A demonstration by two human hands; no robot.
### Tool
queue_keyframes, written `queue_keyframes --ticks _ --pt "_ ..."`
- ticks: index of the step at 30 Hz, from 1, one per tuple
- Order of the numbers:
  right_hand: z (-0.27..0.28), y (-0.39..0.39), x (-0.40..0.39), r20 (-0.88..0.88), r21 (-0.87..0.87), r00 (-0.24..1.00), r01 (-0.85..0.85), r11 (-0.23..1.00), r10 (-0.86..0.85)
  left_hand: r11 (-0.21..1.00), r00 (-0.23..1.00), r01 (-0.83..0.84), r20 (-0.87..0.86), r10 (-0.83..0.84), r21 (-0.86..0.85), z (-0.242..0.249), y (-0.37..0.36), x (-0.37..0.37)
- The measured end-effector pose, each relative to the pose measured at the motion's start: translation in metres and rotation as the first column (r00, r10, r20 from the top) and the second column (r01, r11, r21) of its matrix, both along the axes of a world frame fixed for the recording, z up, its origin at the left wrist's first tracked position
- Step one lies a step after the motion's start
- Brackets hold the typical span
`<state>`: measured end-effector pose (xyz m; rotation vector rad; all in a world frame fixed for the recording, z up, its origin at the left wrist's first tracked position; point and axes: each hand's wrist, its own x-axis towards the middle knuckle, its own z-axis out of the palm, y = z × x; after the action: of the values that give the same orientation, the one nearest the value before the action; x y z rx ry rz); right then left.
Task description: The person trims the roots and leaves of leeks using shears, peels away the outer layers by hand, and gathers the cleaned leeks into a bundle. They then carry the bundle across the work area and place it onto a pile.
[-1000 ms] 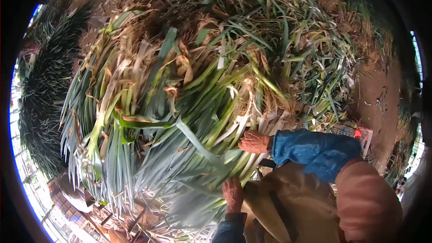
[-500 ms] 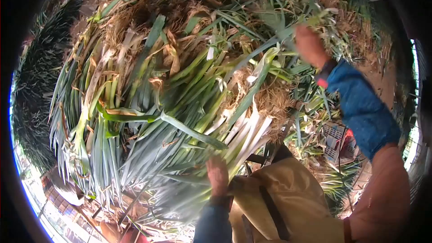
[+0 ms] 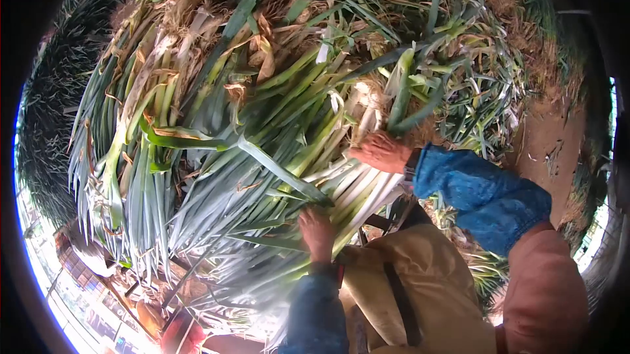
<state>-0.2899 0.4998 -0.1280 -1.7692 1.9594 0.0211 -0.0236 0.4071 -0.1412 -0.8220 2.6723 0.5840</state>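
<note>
A large heap of long green onions [image 3: 223,157] lies in front of me, leaves toward the lower left and roots toward the upper right. My left hand [image 3: 317,230] is closed on the green stalks of a bunch near my lap; its fingertips are partly hidden among the leaves. Over the white stems [image 3: 367,187] of that bunch, my right hand [image 3: 380,152] has its fingers together and bent onto the stalks near the root end. One broad loose leaf [image 3: 282,173] lies across the bunch, just above my left hand.
Stripped leaves and scraps [image 3: 472,91] are piled at the upper right, beside bare soil [image 3: 551,137]. A dark green stack of onions [image 3: 49,118] stands at the far left. Tan cloth [image 3: 420,282] covers my lap. Something red [image 3: 184,334] shows at the bottom left.
My right hand has come down and left from above the scrap pile onto the white stems. My left hand stays by the bunch, slightly higher in the view.
</note>
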Motion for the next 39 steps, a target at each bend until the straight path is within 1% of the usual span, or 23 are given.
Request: queue_keyframes --ticks 1,2,4,5,7,8,11,12,13,15,16,18,21,24,25,26,28,30,32,33,36,38,39 --pt "-0.018 0.006 -0.005 -0.080 0.009 0.996 -0.045 0.999 0.046 0.999 1.000 0.017 -0.008 -0.017 0.037 0.003 -0.003 0.001" --pt "0.000 0.001 -0.020 0.023 0.078 1.000 0.019 0.997 -0.021 0.996 0.999 0.040 -0.018 -0.038 0.076 0.003 -0.004 0.002" --pt "0.029 0.006 -0.071 -0.079 -0.194 0.981 0.157 0.968 -0.175 0.998 1.000 -0.025 0.005 0.024 0.059 -0.005 0.003 0.014" --pt "0.037 0.013 -0.103 -0.227 0.011 0.945 0.246 0.969 -0.237 0.997 0.998 -0.064 0.012 0.063 0.050 -0.009 0.006 0.016" --pt "0.079 0.025 -0.166 -0.221 0.079 0.817 0.560 0.825 -0.533 0.997 0.995 -0.058 0.088 0.053 0.056 -0.001 0.004 0.009" --pt "0.092 0.028 -0.185 -0.323 0.054 0.803 0.544 0.837 -0.501 0.997 0.991 -0.055 0.127 0.047 0.058 0.006 0.002 0.006" --pt "0.113 0.020 -0.195 -0.223 0.006 0.776 0.606 0.795 -0.590 0.997 0.991 -0.046 0.125 0.038 0.060 0.018 0.001 -0.003" --pt "0.111 0.019 -0.188 -0.058 -0.111 0.783 0.612 0.783 -0.620 0.997 0.999 -0.032 -0.001 0.032 0.071 0.020 0.000 -0.011" --pt "0.107 0.021 -0.185 -0.060 -0.145 0.772 0.621 0.770 -0.633 0.997 0.992 -0.017 -0.125 0.027 0.081 0.025 -0.002 -0.021" --pt "0.112 0.018 -0.182 -0.049 -0.155 0.757 0.639 0.753 -0.652 0.990 0.923 -0.020 -0.377 0.072 0.138 0.054 -0.016 -0.057" --pt "0.119 0.016 -0.178 -0.039 -0.127 0.750 0.652 0.748 -0.660 0.976 0.913 -0.024 -0.392 0.110 0.219 0.057 -0.024 -0.076" --pt "0.133 0.016 -0.174 -0.040 -0.100 0.755 0.649 0.754 -0.654 0.976 0.874 0.088 -0.485 0.021 0.200 0.051 -0.030 -0.112" --pt "0.151 0.013 -0.170 -0.012 -0.135 0.786 0.612 0.779 -0.619 0.974 0.880 0.226 -0.428 -0.207 -0.007 -0.017 -0.002 -0.122" --pt "0.176 0.011 -0.179 0.006 -0.036 0.830 0.558 0.829 -0.558 0.881 0.983 0.183 -0.060 -0.174 0.436 0.014 -0.007 -0.128" --pt "0.166 0.022 -0.192 -0.114 -0.080 0.796 0.589 0.804 -0.594 0.959 0.988 0.092 -0.142 -0.055 0.268 -0.016 0.003 -0.109" --pt "0.162 0.031 -0.207 -0.050 -0.145 0.810 0.573 0.806 -0.584 0.978 0.973 0.093 -0.224 -0.050 0.184 -0.007 -0.007 -0.103" --pt "0.153 0.041 -0.213 -0.107 -0.176 0.805 0.562 0.808 -0.583 0.968 0.985 0.121 -0.145 -0.090 0.219 0.015 -0.024 -0.104" --pt "0.142 0.040 -0.190 0.084 -0.197 0.805 0.591 0.782 -0.587 0.956 0.921 0.025 -0.379 0.092 0.294 -0.006 -0.020 -0.108" --pt "0.158 0.037 -0.179 -0.025 -0.188 0.851 0.511 0.839 -0.525 0.956 0.911 0.130 -0.413 -0.009 0.264 -0.011 -0.019 -0.130" --pt "0.180 0.031 -0.174 0.010 -0.139 0.852 0.520 0.843 -0.524 0.961 0.884 0.258 -0.425 -0.193 0.099 -0.006 -0.018 -0.141" --pt "0.196 0.041 -0.159 0.299 -0.045 0.811 0.539 0.841 -0.503 0.970 0.906 0.232 -0.346 -0.243 -0.075 -0.001 -0.011 -0.150" --pt "0.208 0.053 -0.155 0.265 -0.095 0.856 0.480 0.872 -0.443 0.992 0.945 0.124 -0.304 -0.119 -0.003 -0.037 -0.008 -0.137" --pt "0.217 0.060 -0.155 0.216 -0.158 0.898 0.420 0.893 -0.384 0.933 0.984 0.036 -0.175 0.029 0.358 -0.026 -0.017 -0.140"
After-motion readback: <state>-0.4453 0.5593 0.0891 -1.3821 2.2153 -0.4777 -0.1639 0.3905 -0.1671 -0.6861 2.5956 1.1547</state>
